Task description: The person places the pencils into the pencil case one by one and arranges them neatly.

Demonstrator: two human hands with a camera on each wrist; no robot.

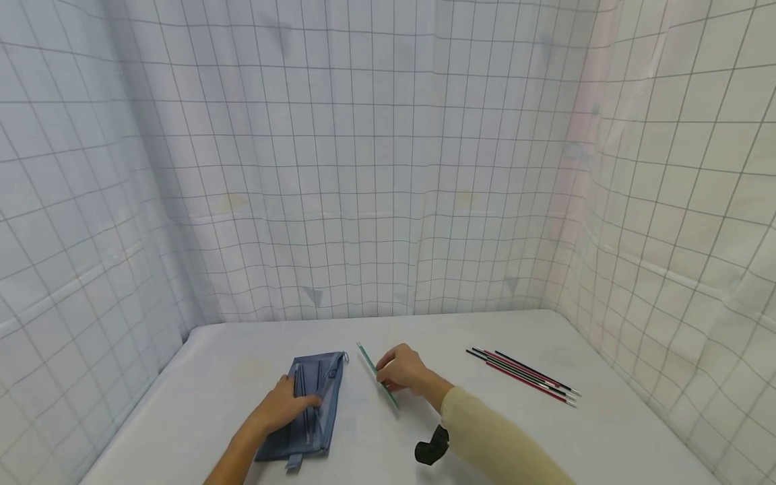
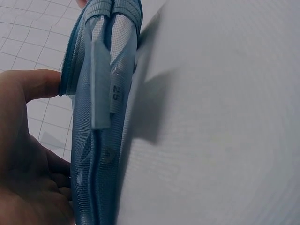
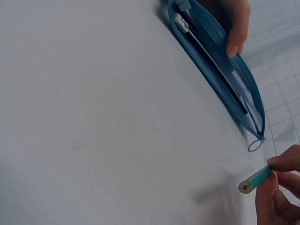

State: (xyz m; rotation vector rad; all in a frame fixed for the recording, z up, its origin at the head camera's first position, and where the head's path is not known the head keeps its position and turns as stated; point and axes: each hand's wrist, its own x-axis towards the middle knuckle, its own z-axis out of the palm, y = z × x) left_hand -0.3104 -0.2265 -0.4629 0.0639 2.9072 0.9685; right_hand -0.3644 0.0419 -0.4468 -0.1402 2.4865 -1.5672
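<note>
A blue mesh pencil case [image 1: 335, 397] lies on the table at the left, its zipped side parted in the right wrist view. My left hand [image 1: 285, 406] grips the case from above, its thumb [image 2: 44, 83] against the zipped edge. Inside the case is a pencil with a white eraser end [image 3: 180, 22]. To the right of the case, my right hand [image 1: 403, 369] pinches a green pencil [image 1: 367, 359] between thumb and fingers, above the table. The pencil's flat, unsharpened end [image 3: 244, 187] points out of the grip. A metal ring [image 3: 255, 146] hangs at the case's corner.
Several black and red pencils [image 1: 524, 377] lie side by side at the table's right. A black strap-like piece [image 1: 432, 446] shows by the right sleeve. White gridded curtains [image 1: 364, 168] stand behind and at both sides of the white table [image 1: 424, 330].
</note>
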